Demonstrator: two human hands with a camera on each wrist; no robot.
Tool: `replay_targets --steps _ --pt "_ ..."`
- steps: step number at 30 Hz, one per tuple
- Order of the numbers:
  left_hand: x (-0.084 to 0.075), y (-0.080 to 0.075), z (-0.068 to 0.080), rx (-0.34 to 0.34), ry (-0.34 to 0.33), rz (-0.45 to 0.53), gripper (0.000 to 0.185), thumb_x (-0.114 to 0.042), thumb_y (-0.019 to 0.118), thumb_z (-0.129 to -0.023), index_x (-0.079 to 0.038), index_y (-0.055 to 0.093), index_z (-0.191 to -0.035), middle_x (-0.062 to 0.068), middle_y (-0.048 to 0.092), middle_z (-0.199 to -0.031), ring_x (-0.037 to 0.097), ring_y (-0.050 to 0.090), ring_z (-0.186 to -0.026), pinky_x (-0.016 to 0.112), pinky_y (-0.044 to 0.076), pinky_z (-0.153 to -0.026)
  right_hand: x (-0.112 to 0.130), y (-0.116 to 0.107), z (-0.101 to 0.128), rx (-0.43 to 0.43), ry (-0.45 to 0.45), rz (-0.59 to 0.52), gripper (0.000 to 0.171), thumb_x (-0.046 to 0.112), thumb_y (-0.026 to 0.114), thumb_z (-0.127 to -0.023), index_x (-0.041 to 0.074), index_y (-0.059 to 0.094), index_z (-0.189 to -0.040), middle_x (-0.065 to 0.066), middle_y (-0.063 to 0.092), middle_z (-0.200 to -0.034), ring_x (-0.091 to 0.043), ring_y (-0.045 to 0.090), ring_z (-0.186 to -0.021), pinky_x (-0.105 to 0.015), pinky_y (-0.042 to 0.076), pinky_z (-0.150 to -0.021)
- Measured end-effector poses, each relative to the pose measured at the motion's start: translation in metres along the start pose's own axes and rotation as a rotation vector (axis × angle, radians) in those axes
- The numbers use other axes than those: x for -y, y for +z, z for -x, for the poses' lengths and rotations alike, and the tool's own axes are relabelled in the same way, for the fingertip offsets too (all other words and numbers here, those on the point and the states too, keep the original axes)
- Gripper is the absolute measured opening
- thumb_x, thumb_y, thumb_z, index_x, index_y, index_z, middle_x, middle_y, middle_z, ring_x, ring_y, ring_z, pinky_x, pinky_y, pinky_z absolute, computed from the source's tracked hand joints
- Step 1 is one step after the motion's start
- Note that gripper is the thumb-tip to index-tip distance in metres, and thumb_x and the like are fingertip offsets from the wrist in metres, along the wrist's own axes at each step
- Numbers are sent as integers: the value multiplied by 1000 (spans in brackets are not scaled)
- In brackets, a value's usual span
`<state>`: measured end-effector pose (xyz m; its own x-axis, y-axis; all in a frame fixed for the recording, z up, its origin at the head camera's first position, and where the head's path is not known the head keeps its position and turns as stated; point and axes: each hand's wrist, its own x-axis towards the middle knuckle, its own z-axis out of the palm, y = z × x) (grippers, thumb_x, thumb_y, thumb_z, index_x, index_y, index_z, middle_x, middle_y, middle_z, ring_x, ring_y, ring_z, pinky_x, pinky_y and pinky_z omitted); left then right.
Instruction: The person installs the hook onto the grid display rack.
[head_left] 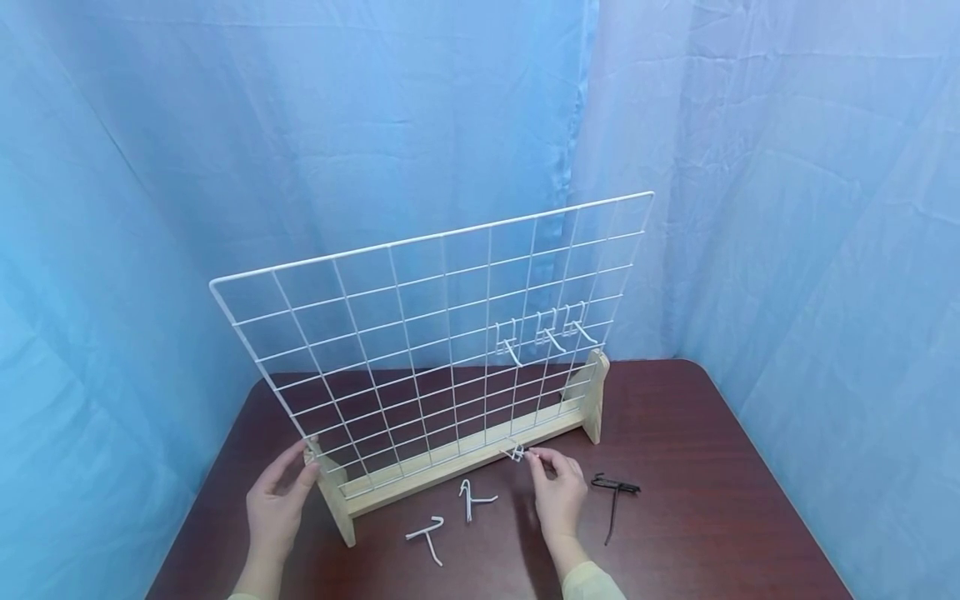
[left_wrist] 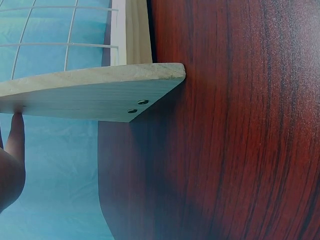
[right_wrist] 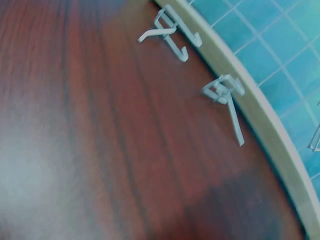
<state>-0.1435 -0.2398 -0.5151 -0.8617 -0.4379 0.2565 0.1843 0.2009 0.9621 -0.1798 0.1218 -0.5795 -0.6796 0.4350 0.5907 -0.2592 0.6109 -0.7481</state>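
Observation:
A white wire grid panel (head_left: 420, 325) stands upright in a wooden stand (head_left: 465, 446). My left hand (head_left: 273, 500) holds the top of the stand's left end piece (head_left: 333, 492), thumb and fingers on either side of it. Between the thumb and fingertips of my right hand (head_left: 558, 492) is a small white wire hook (head_left: 516, 452), which overlaps the stand's front rail in the head view. Two more white hooks lie on the table: one (head_left: 427, 537) nearer me, the other (head_left: 471, 500) close to the rail. The right wrist view also shows this hook (right_wrist: 222, 92).
Three white hooks hang on the grid's right half, among them a left one (head_left: 510, 342). A black hook (head_left: 615, 492) lies right of my right hand on the dark red-brown table (head_left: 697, 475). Blue curtains (head_left: 375, 125) surround the table's back and sides.

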Motion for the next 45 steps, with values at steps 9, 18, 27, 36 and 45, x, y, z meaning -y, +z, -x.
replay_targets --steps 9,18,27,36,45 --pt "-1 0 1 6 5 -3 36 4 71 -89 0 65 -124 -17 67 -116 -3 61 -105 12 53 -85 30 -2 -14 -43 21 -145 11 4 85 -76 9 76 -81 -1 70 -77 -10 61 -73 -9 48 -65" --pt "-1 0 1 5 -3 -18 37 3 71 -89 -2 66 -125 -15 67 -119 -4 61 -105 11 53 -85 59 -5 -26 -62 -7 -248 13 0 85 -76 8 76 -81 -2 71 -79 -10 61 -75 -12 49 -65" --pt "-1 0 0 6 -11 -27 37 4 71 -89 2 65 -124 -24 66 -112 -6 61 -104 11 53 -84 90 -10 -40 -93 -75 -314 17 -12 82 -71 1 74 -79 -9 70 -75 -17 59 -74 -15 48 -61" --pt "-1 1 0 6 -19 -2 37 5 71 -88 0 66 -124 -18 67 -115 -4 62 -103 11 53 -84 127 -23 -57 -111 -189 -363 23 -19 80 -67 -1 74 -80 -13 69 -73 -21 59 -75 -22 47 -66" --pt "-1 1 0 -4 -1 19 36 8 71 -88 2 66 -123 -16 69 -113 -2 63 -102 13 54 -83 147 -29 -66 -106 -260 -404 24 -23 80 -62 -7 71 -77 -15 68 -72 -33 59 -69 -18 48 -71"
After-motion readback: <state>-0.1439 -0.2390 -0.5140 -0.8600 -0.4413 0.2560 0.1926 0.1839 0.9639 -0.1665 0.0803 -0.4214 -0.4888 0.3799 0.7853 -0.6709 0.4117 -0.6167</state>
